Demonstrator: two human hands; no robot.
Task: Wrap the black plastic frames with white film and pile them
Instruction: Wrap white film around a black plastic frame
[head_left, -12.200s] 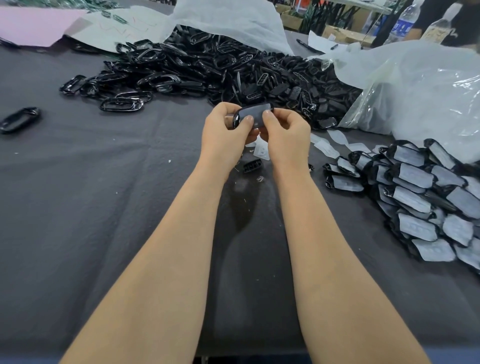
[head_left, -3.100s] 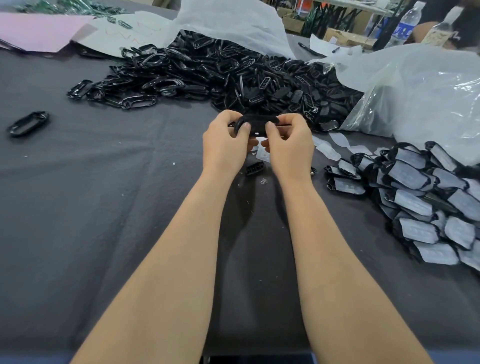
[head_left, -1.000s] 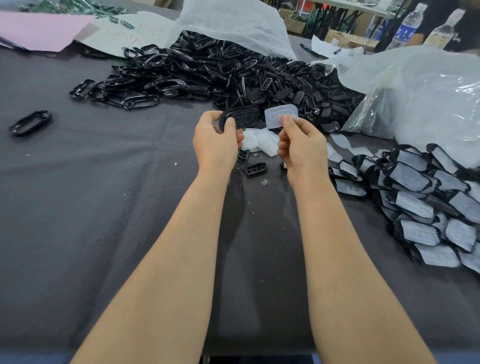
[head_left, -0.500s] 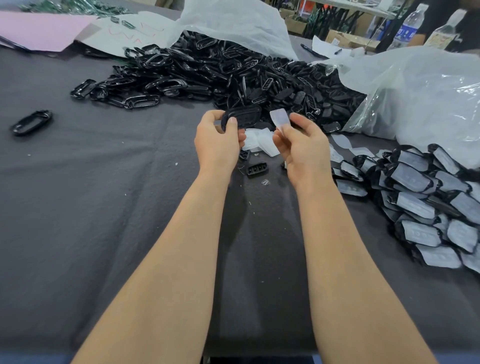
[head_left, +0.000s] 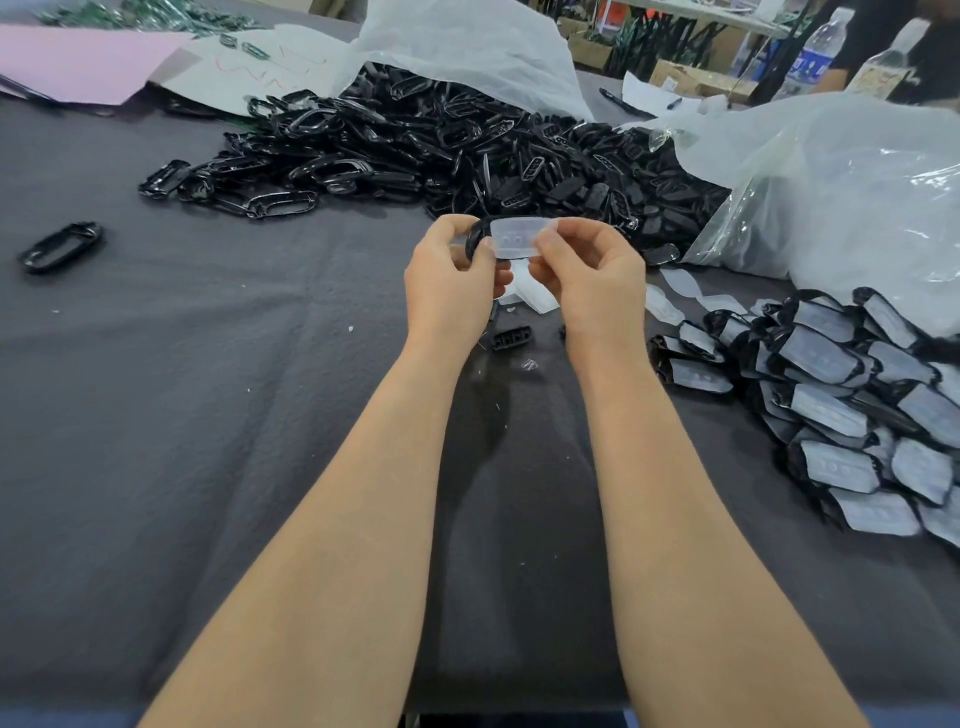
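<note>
Soft, even overhead light, faint shadows beneath the forearms, wide-angle bending at edges, blurred far background.

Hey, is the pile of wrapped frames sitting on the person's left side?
No, the pile of wrapped frames lies to the right of the right hand.

A single wide-angle head-worn view looks forward and down along both forearms (head_left: 363, 493) at the grey cloth-covered table (head_left: 156, 415), close over its near edge, with the heap of black frames (head_left: 467, 145) at the far side
</note>
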